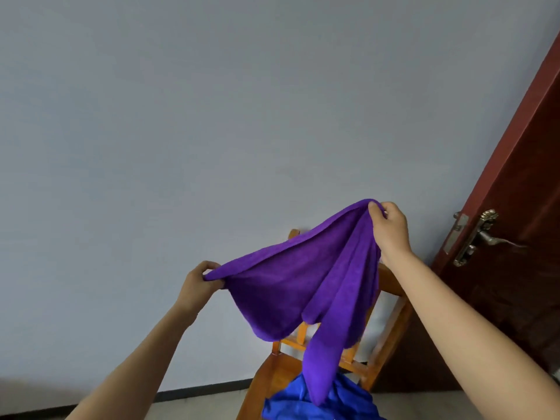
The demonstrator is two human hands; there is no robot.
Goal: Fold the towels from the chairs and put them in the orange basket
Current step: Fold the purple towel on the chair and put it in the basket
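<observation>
**While Purple Towel Hangs Unfolded**

While both hands pinch the purple towel (291, 286), left hand (198, 283) at 9 o'clock, right hand (391, 228) at 2, it hangs above the chair (391, 301). Step: spreading. Next: match corners. Basket unseen.

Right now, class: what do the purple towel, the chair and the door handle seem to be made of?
Purple towel: soft, matte, fuzzy cloth, probably microfibre; it drapes in limp folds. Chair: wood, glossy orange-brown varnish. Door handle: metal, seemingly brass-toned plate with a shiny silver lever.
</observation>
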